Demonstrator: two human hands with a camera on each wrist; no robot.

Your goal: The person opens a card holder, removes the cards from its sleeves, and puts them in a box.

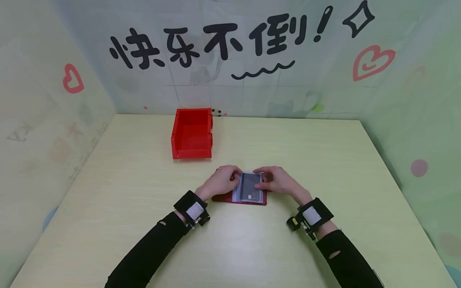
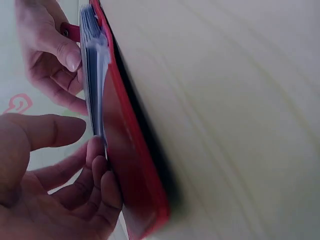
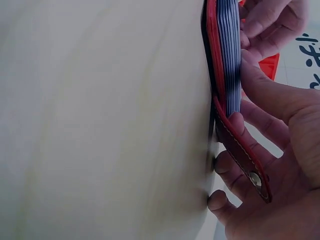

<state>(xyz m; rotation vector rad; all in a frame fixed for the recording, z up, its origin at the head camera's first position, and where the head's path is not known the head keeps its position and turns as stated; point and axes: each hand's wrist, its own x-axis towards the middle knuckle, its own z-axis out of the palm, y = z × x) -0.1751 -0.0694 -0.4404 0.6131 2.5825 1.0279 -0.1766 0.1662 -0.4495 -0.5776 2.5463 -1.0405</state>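
A red card holder (image 1: 222, 197) lies spread on the table in front of me, its stack of clear plastic sleeves (image 1: 251, 187) over the right part. A dark card shows through the top sleeve. My right hand (image 1: 280, 181) pinches the right side of the sleeves, thumb on top and fingers at the edge. Beside that hand the strap (image 3: 245, 155) with a metal snap sticks out. My left hand (image 1: 224, 179) is at the sleeves' left edge; in the left wrist view its bent fingertips touch there, over the bare cover, while the thumb stands apart from them.
A red plastic bin (image 1: 192, 138) stands farther back, left of the card holder. The pale wooden table (image 1: 306, 144) is bounded by a printed back wall (image 1: 223, 92) and side walls. Both wrists wear black camera straps.
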